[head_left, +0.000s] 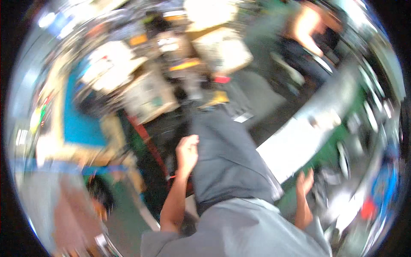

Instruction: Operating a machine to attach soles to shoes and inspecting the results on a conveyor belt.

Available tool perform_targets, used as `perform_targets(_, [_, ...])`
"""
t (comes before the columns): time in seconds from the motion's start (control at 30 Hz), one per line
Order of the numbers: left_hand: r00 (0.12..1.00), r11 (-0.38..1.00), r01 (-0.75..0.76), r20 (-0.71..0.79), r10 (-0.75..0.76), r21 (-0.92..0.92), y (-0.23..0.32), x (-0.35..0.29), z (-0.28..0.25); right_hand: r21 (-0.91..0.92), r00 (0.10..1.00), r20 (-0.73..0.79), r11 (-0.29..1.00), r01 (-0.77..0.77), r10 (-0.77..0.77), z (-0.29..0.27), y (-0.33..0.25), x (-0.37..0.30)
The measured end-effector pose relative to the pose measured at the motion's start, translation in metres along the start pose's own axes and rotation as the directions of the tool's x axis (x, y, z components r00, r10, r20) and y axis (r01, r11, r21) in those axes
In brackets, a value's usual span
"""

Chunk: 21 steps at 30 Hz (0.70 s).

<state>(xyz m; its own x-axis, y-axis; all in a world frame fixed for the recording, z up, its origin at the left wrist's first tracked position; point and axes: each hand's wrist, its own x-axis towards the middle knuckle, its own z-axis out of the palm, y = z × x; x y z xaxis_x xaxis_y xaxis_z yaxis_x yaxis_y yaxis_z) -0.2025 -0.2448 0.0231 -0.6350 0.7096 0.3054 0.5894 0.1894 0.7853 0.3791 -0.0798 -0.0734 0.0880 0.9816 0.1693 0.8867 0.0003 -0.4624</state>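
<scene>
My left hand point(187, 155) hangs beside my dark trousers point(231, 158), near the thigh. Its fingers are loosely bent and somewhat apart, and I see nothing in them. Out to the right, my right hand point(305, 183) is held away from my body with the fingers spread and nothing in it. It is nearest to a long white-topped bench or panel point(287, 150), apart from its edge. Motion blur smears much of the picture.
Pale cartons point(150, 96) and another box point(222, 51) stand ahead. A blue-topped wooden table or pallet point(81, 115) is at left, near a red bar point(147, 143). Another person point(308, 38) sits or crouches at far right. A brown panel-like shape point(75, 210) stands lower left.
</scene>
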Motion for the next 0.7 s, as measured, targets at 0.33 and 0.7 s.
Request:
perform_targets(0.33, [0.85,0.984,0.065,0.525,0.033,-0.166,0.033,0.036,0.102,-0.402,0.779,-0.026,0.707,-0.581,0.626,-0.138,0.184,-0.043])
perform_targets(0.7, [0.827,0.964,0.226,0.551,-0.114,-0.14,0.023,0.031,0.085,-0.407,0.718,0.541,0.883,-0.232,0.438,-0.128,0.165,0.032])
